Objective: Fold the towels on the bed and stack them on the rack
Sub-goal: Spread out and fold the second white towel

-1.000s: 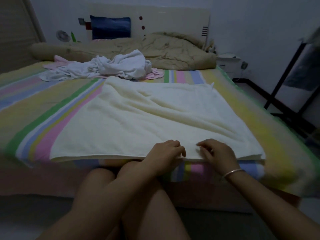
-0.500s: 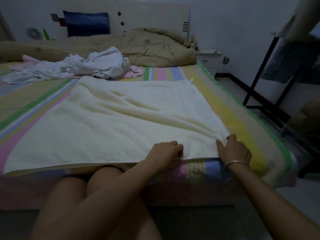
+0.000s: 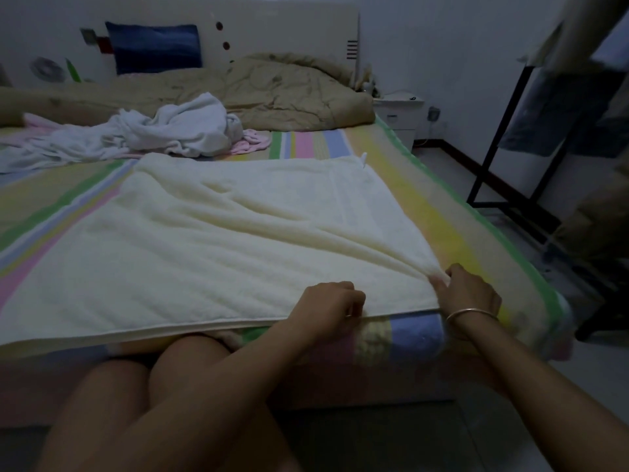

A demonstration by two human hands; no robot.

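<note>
A dim bedroom. The bed (image 3: pixel 442 212) has a pastel striped sheet, a tan quilt (image 3: pixel 289 93) heaped at its head end, and a black rack (image 3: pixel 497 137) off its right side. The cream towel (image 3: pixel 211 240) lies spread over the bed's foot end, with white towels (image 3: pixel 163 131) crumpled beyond it. The right hand (image 3: pixel 466 291) clutches the cream towel's bunched near right corner. The left hand (image 3: pixel 328 306), fingers curled, seems to pinch the near hem.

- A bedroom in a home, dimly lit.
- A wide bed (image 3: pixel 340 379) under a pastel striped sheet (image 3: pixel 61 199), with a cream headboard (image 3: pixel 272 25) against the wall.
- A rumpled tan quilt (image 3: pixel 289 90) lies at the bed's head.
- A white bedside cabinet (image 3: pixel 398 114) stands beside the bed, and a black rack (image 3: pixel 499 131) hung with clothes (image 3: pixel 551 114) is nearby.
</note>
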